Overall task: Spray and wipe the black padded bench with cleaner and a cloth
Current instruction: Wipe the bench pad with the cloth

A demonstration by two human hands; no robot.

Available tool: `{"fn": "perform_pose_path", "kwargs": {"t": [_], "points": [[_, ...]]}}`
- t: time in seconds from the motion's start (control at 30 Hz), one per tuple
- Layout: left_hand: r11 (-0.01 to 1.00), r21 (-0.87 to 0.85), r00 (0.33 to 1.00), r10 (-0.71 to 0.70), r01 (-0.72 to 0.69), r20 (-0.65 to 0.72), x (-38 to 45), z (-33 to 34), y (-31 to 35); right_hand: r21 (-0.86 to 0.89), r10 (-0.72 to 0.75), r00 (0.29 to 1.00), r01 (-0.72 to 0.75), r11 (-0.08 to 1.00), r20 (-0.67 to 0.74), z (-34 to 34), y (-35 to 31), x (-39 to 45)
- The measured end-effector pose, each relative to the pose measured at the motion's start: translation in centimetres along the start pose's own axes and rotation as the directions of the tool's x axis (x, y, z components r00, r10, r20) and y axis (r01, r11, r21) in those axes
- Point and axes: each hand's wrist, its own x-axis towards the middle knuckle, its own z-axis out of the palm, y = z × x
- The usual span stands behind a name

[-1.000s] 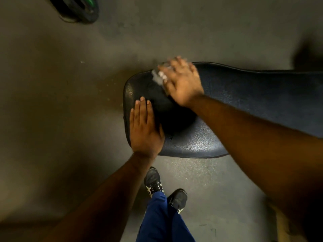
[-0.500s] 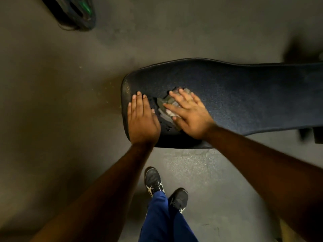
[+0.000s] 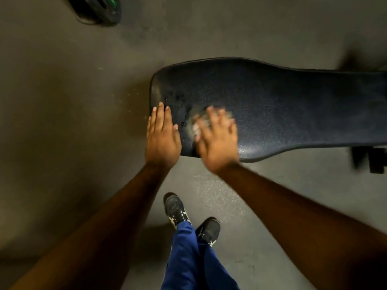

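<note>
The black padded bench (image 3: pixel 282 105) runs from the middle of the view out past the right edge, its rounded end toward the left. My left hand (image 3: pixel 162 139) lies flat on the near left corner of the pad, fingers together, holding nothing. My right hand (image 3: pixel 216 139), blurred by motion, presses a crumpled grey-white cloth (image 3: pixel 198 124) onto the pad near its front edge; only a bit of cloth shows under the spread fingers. Small wet drops (image 3: pixel 178 99) dot the pad beyond my left fingertips. No spray bottle is in view.
A grey concrete floor (image 3: pixel 62 122) surrounds the bench. A dark weight plate with a green mark (image 3: pixel 98 9) lies at the top left. Part of the black bench frame (image 3: pixel 370 160) shows at the right. My shoes (image 3: pixel 188 216) and blue trousers stand just in front of the bench.
My right hand with the cloth has swept from the far left edge of the pad back to its near edge and slightly right. My left hand has stayed on the near left corner.
</note>
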Motion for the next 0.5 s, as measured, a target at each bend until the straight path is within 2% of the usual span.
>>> {"fn": "perform_pose_path", "kwargs": {"t": [0.03, 0.07, 0.1, 0.13, 0.17, 0.2, 0.23, 0.27, 0.3, 0.37, 0.4, 0.43, 0.5], "points": [[1.000, -0.016, 1.000, -0.002, 0.001, -0.010, 0.0, 0.1, 0.0, -0.018, -0.185, 0.982, 0.186, 0.982, 0.035, 0.4, -0.6, -0.8], [0.999, -0.032, 1.000, -0.008, 0.007, -0.021, 0.1, 0.3, 0.0, -0.002, -0.306, 0.949, 0.307, 0.952, 0.075, 0.2, 0.0, -0.7], [0.999, -0.050, 0.999, -0.014, 0.012, -0.032, 0.1, 0.6, -0.2, -0.004, -0.352, 0.934, 0.353, 0.936, 0.066, -0.3, 1.2, 0.7], [0.998, -0.064, 0.999, -0.016, 0.013, -0.046, 0.0, 0.8, -0.2, -0.017, -0.298, 0.954, 0.298, 0.954, 0.036, -0.7, 2.4, 2.6], [0.997, -0.075, 0.998, -0.018, 0.013, -0.063, 0.0, 1.1, -0.2, 0.001, -0.137, 0.991, 0.137, 0.991, -0.004, -1.1, 2.9, 4.4], [0.996, -0.083, 0.997, -0.027, 0.021, -0.079, 0.1, 1.4, -0.1, 0.046, 0.052, 0.999, -0.051, 0.998, -0.014, -1.4, 2.5, 5.8], [0.995, -0.091, 0.995, -0.047, 0.039, -0.089, 0.1, 1.5, -0.1, 0.068, 0.166, 0.986, -0.164, 0.984, -0.025, -1.2, 1.3, 6.6], [0.993, -0.098, 0.993, -0.072, 0.062, -0.096, 0.1, 1.6, 0.1, 0.044, 0.112, 0.994, -0.111, 0.993, -0.022, -1.2, -0.5, 6.6], [0.991, -0.103, 0.990, -0.093, 0.083, -0.102, 0.1, 1.5, 0.3, 0.016, -0.062, 0.998, 0.062, 0.998, 0.002, -1.2, -1.7, 6.5], [0.986, -0.129, 0.987, -0.122, 0.109, -0.104, 0.0, 1.6, 0.5, 0.023, -0.404, 0.909, 0.404, 0.914, 0.104, -1.9, -0.8, 7.2], [0.984, -0.140, 0.987, -0.122, 0.106, -0.109, 0.0, 1.7, 0.5, 0.025, -0.432, 0.898, 0.431, 0.902, 0.089, -2.4, 0.4, 8.8], [0.984, -0.144, 0.986, -0.119, 0.101, -0.120, 0.0, 1.8, 0.4, 0.039, -0.354, 0.935, 0.353, 0.935, 0.032, -2.6, 1.1, 10.5], [0.985, -0.144, 0.984, -0.116, 0.096, -0.135, -0.1, 2.0, 0.1, 0.108, -0.069, 0.997, 0.073, 0.991, -0.037, -2.2, 0.2, 12.3]]}}
